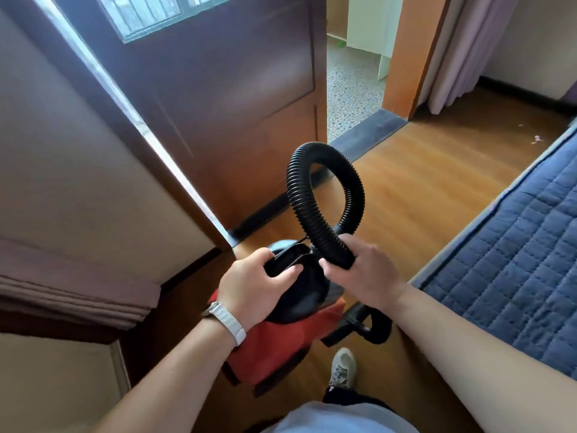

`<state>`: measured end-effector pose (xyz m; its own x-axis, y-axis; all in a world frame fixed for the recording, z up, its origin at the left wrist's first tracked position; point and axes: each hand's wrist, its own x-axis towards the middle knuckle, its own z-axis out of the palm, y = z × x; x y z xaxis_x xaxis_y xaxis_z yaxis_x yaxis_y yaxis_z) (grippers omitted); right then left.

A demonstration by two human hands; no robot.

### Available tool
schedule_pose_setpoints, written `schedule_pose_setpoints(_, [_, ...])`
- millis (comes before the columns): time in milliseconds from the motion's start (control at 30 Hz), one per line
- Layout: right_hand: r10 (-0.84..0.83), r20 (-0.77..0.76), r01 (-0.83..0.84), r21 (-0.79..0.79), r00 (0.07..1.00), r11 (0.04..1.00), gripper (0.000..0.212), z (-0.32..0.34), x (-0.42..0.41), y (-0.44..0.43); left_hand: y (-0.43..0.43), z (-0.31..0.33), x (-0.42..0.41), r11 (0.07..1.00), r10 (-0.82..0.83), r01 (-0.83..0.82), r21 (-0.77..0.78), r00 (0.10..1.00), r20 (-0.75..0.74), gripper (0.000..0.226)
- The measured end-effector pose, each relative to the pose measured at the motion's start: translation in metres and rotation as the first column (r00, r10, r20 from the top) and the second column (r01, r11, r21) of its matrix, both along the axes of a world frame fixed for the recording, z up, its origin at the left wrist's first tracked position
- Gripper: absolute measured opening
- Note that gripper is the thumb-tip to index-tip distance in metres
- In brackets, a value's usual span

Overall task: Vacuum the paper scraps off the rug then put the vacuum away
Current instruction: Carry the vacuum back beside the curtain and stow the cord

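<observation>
A red vacuum (274, 345) with a black top hangs above the wooden floor, low in the middle of the view. My left hand (253, 285) grips the black handle on its top. My right hand (359, 270) is closed around the black ribbed hose (324, 179), which curls up in a loop above both hands. Below my right forearm a black nozzle end (371, 326) shows. A blue quilted rug (512, 260) lies on the right. A few small paper scraps (537, 139) rest on the floor beyond it.
An open dark wooden door (224, 114) stands ahead, with a doorway (352, 98) onto a pebbled floor to its right. A beige wall and folded curtain (68, 292) fill the left. My shoe (343, 367) is on the wooden floor (421, 182).
</observation>
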<state>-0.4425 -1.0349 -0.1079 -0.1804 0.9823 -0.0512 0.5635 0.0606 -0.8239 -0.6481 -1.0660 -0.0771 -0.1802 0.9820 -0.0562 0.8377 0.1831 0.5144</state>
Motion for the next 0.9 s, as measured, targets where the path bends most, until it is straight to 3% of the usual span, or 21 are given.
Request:
schedule_pose_setpoints(233, [-0.016,0.01,0.016,-0.012,1.0,1.0,0.014,0.02,0.028,0.099,0.104,0.01,0.024,0.998,-0.054,0.054,0.036,0.999,0.004,0.037])
schedule_pose_setpoints(533, [-0.17,0.023,0.169,0.031,0.985,0.985,0.024,0.016,0.06,0.204,0.24,0.0,0.052,0.984,-0.177,0.176,0.02,0.983,0.044,0.04])
schedule_pose_setpoints(900, [-0.483,0.064,0.484,0.009,0.873,0.875,0.019,0.026,0.08,0.358,0.451,-0.008,0.083,0.874,-0.485,0.484,0.035,0.868,0.112,0.044])
